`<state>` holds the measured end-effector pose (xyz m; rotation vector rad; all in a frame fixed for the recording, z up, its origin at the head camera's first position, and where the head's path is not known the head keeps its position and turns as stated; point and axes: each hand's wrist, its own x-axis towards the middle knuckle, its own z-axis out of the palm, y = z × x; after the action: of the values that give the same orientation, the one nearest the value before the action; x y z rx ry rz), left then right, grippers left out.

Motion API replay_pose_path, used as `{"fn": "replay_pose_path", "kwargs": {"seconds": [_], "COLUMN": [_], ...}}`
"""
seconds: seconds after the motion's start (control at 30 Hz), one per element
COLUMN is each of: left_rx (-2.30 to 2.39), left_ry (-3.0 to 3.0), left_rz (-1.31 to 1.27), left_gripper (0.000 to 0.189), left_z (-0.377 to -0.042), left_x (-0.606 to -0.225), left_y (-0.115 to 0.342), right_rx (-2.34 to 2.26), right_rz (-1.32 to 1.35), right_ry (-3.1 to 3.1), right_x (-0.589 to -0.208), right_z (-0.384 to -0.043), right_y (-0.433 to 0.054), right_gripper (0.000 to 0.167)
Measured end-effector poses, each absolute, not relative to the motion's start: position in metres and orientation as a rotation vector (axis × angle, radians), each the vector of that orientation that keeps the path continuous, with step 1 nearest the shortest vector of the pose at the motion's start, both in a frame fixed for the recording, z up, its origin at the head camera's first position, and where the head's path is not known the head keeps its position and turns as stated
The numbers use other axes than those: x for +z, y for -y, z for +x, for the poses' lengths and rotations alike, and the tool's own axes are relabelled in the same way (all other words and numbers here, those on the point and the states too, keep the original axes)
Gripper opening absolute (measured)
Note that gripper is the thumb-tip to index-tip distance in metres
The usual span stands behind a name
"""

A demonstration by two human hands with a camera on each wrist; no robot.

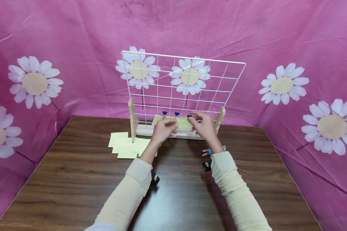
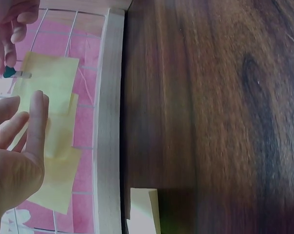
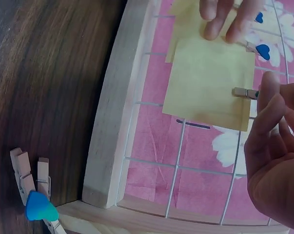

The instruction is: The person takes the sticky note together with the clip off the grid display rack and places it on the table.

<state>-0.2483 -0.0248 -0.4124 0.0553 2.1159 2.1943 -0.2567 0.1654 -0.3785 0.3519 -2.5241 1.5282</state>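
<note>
Three pale yellow sticky notes (image 2: 54, 80) overlap in a row low on a white wire grid (image 1: 200, 77) in a wooden stand. Two clothespins with blue hearts (image 3: 263, 51) are at the notes' upper edge. A wooden clothespin (image 3: 240, 92) with a dark green heart (image 2: 9, 72) bites the rightmost note's top edge. My right hand (image 1: 203, 126) pinches its heart end between thumb and fingertips. My left hand (image 1: 163, 130) is beside it in front of the notes, fingers extended and loosely bent, with fingertips close over the paper and nothing held.
More loose yellow notes (image 1: 124, 149) overlap on the brown table (image 1: 176, 205), left of the stand. Several spare clothespins (image 3: 22, 173), one with a blue-green heart, lie by its right foot. A pink cloth (image 1: 89, 35) printed with daisies hangs behind and on both sides.
</note>
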Motion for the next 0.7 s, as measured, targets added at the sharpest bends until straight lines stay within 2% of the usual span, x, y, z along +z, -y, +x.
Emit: {"fn": "replay_pose_path", "kwargs": {"seconds": [0.33,0.7], "left_rx": [2.141,2.140], "left_ry": [-2.214,-2.218], "left_rz": [0.039,0.023], "left_gripper": [0.031,0.022], "left_z": [-0.251,-0.251], "left_x": [-0.411,-0.410], "left_y": [0.020,0.015], "right_rx": [1.486,1.475], "right_rz": [0.358,0.300], "right_ry": [2.555,2.513], "right_x": [-0.380,-0.385], "right_z": [-0.260,-0.262], "right_y": [-0.160,-0.154], "right_gripper": [0.032,0.019]}}
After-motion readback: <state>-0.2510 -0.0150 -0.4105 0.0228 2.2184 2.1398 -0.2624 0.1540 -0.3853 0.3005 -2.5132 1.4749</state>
